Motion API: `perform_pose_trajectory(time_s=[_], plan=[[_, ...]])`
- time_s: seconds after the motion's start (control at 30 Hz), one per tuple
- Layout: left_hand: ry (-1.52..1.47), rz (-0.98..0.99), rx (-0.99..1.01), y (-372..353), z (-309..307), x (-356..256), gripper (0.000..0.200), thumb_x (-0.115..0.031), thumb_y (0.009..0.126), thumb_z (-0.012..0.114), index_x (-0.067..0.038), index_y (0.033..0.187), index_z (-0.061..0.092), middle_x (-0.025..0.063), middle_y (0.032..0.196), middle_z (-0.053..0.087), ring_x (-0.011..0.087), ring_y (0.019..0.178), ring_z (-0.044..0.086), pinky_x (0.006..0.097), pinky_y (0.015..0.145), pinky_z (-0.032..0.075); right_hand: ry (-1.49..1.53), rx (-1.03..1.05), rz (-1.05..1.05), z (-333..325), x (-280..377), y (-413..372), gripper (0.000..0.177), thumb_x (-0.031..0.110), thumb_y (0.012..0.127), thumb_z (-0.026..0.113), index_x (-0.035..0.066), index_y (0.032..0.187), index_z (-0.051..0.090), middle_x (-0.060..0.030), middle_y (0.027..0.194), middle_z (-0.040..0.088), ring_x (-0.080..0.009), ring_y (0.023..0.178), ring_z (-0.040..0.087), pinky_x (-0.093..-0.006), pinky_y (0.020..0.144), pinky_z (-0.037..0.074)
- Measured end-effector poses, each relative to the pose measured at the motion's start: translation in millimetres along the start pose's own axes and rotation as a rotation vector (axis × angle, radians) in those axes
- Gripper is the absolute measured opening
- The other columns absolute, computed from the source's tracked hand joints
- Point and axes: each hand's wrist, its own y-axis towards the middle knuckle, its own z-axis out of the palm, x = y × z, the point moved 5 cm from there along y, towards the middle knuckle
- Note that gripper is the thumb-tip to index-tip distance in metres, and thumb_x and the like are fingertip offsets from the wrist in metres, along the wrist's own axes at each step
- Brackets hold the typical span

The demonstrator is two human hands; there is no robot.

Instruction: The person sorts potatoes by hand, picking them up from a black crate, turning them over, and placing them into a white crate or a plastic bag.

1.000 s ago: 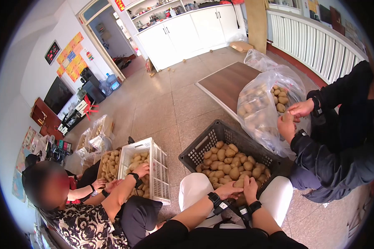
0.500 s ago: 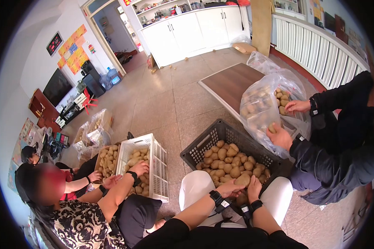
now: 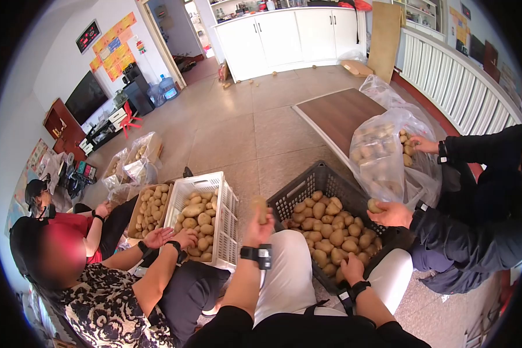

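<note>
My left hand is raised beside the black crate, over the gap toward the white crate, its fingers closed on a potato that is blurred by motion. Down at the near edge of the black plastic crate, my right hand has its fingers curled around a potato partly hidden under them. Many brown potatoes fill this crate, which stands in front of my knees.
On my left, a person's hands are at a white crate of potatoes, near a cardboard box of more. At right another person's hand holds a potato by a clear plastic bag. A brown board lies behind.
My left hand has moved left and up out of the crate with a potato. My right hand has shifted slightly down onto the potatoes. The view has swung a little left.
</note>
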Motion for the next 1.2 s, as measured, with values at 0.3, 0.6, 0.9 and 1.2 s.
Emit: perform_pose_trajectory(time_s=[0.3,0.6,0.9,1.2], plan=[[-0.338,0.538,-0.504,6,-189,-126,0.029,-0.022,0.083,0.051,-0.005,0.106,0.046,0.0101,0.096,0.051,0.0232,0.077,0.049,0.0306,0.06,0.048,-0.026,-0.179,0.058,-15,-8,4,0.027,0.01,0.065,0.059,0.003,0.087,0.046,-0.015,0.103,0.045,-0.0329,0.102,0.04,-0.0452,0.079,0.038],[-0.422,0.644,-0.661,3,-213,-132,0.031,-0.018,0.083,0.046,0.0,0.109,0.044,0.0137,0.099,0.05,0.0258,0.085,0.051,0.0326,0.066,0.051,-0.223,0.106,0.188,-2,-14,0,0.044,0.01,0.065,0.057,0.002,0.106,0.041,-0.016,0.126,0.028,-0.0433,0.111,0.031,-0.0446,0.088,0.036],[0.027,0.248,-0.194,31,-37,-28,0.021,-0.007,0.08,0.043,0.005,0.095,0.05,0.0141,0.087,0.058,0.0242,0.081,0.056,0.0333,0.08,0.045,-0.205,0.186,0.159,4,-25,3,0.031,0.015,0.067,0.054,0.003,0.097,0.052,-0.0175,0.127,0.032,-0.0356,0.094,0.05,-0.0394,0.082,0.041],[0.428,-0.596,0.127,-6,0,203,0.016,-0.015,0.081,0.051,-0.003,0.092,0.05,0.009,0.089,0.055,0.0202,0.083,0.055,0.0322,0.071,0.046,-0.286,0.178,0.07,-14,-8,1,0.026,0.022,0.065,0.06,0.004,0.084,0.053,-0.0129,0.088,0.058,-0.031,0.083,0.055,-0.0392,0.072,0.046]])
